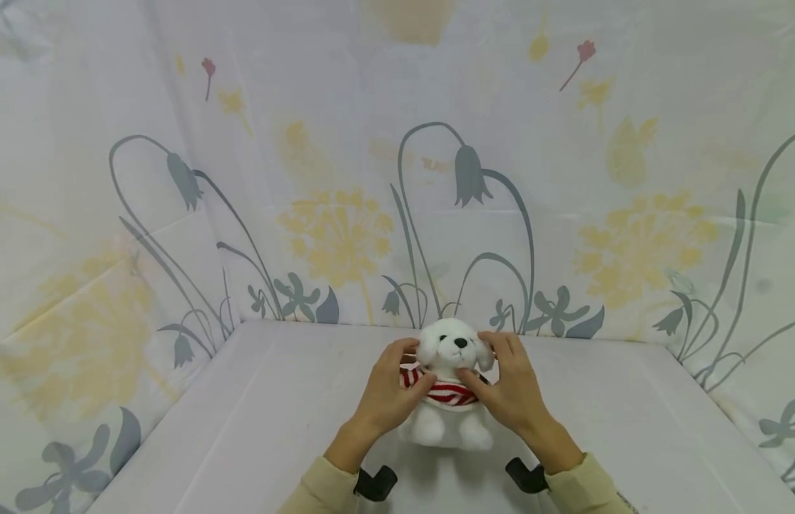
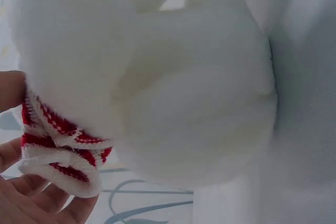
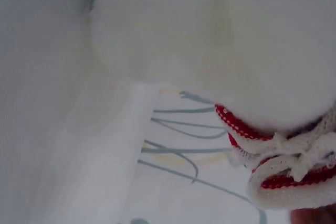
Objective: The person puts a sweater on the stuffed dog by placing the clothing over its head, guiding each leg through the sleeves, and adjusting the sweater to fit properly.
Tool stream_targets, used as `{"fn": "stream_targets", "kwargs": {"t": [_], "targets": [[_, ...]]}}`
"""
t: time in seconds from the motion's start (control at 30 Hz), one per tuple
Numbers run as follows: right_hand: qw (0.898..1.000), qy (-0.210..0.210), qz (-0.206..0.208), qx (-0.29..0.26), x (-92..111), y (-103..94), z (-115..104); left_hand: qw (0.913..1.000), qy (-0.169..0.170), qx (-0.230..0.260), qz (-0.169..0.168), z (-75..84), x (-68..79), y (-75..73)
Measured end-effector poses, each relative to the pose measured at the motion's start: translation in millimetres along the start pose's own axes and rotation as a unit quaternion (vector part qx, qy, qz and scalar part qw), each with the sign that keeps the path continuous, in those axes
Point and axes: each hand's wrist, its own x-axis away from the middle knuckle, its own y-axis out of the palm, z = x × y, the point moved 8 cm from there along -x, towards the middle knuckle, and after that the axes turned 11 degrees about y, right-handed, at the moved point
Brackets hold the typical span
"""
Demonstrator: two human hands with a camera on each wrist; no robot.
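Note:
A white plush dog (image 1: 445, 344) with a black nose sits upright on the table, facing the head camera. It wears a red-and-white striped knitted sweater (image 1: 450, 392). My left hand (image 1: 392, 389) holds one side of the toy, thumb in front at the sweater. On the other side, my right hand (image 1: 512, 389) grips it the same way, fingers up by the ear. In the left wrist view, fingers (image 2: 39, 195) curl around a sweater sleeve (image 2: 65, 174) beside the white body (image 2: 199, 98). The right wrist view shows mostly fur and the other sleeve (image 3: 294, 195); most of that hand is out of frame.
The toy stands on a white-covered table (image 1: 262, 414). A pale cloth (image 1: 346, 71) printed with flowers hangs behind it and along both sides. Black wrist-worn pieces, one on the left (image 1: 377, 484) and one on the right (image 1: 526, 476), jut inward below the hands.

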Motion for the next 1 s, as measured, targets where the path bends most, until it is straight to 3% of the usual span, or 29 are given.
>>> {"fn": "stream_targets", "kwargs": {"t": [0.07,0.13,0.33,0.43,0.57,0.83,1.0], "targets": [[0.998,-0.044,0.037,-0.005,1,-4.4,-7,0.9999,-0.005,-0.009,0.005,0.2,-0.3,-1.5],[0.996,-0.073,0.046,-0.019,4,-5.4,-12,0.9995,-0.006,-0.028,0.013,0.7,-0.2,-3.2],[0.992,-0.107,-0.012,-0.066,9,2.8,-20,0.9881,-0.014,-0.138,0.067,3.6,2.0,-14.1],[0.992,-0.108,-0.037,-0.058,10,7.3,-22,0.9824,-0.035,-0.169,0.072,1.3,3.6,-16.9],[0.992,-0.097,-0.059,-0.047,10,10.4,-22,0.9848,-0.067,-0.151,0.053,-5.7,4.7,-15.2],[0.993,-0.094,-0.063,-0.04,11,9.8,-21,0.9857,-0.121,-0.116,0.021,-15.6,10.1,-12.7],[0.992,-0.1,-0.068,-0.025,9,10.6,-20,0.9855,-0.155,-0.067,0.014,-20.9,11.2,-12.5]]}}
